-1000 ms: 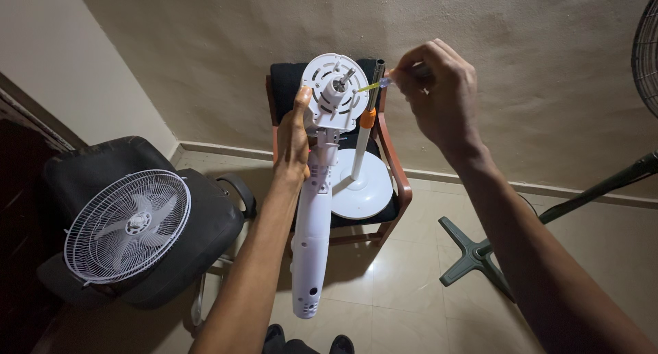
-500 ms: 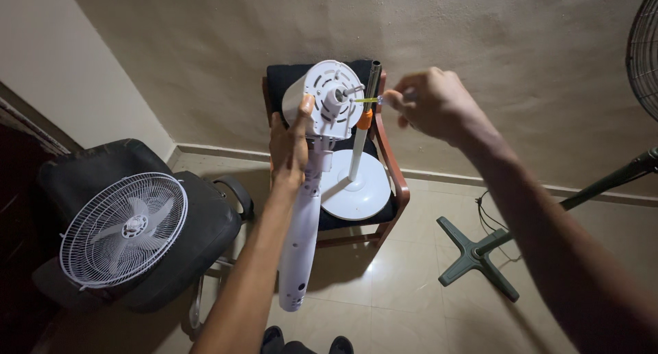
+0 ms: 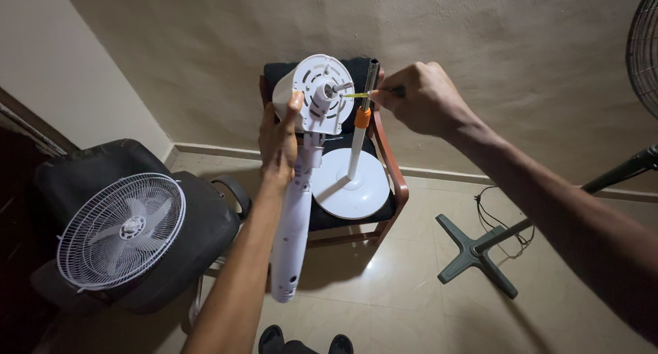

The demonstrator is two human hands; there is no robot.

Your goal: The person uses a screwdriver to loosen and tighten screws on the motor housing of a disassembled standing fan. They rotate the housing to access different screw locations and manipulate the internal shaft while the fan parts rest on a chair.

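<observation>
The left hand [image 3: 277,138] grips the white fan motor unit [image 3: 312,97] by its long neck, holding it up before the wooden chair [image 3: 391,172], while the right hand [image 3: 418,97] pinches a thin yellow-tipped tool [image 3: 356,95] against the round, slotted motor face. Since a second ago the right hand has dropped lower and the unit has tilted left. What the right fingers enclose is hidden.

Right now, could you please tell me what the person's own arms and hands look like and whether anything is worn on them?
Both arms are bare as far as the picture shows: no sleeves, gloves, watch, bracelets or rings can be seen. The left hand and the right hand each reach up from the lower edge on a long, slim forearm. Nothing is marked or taped on them.
</observation>
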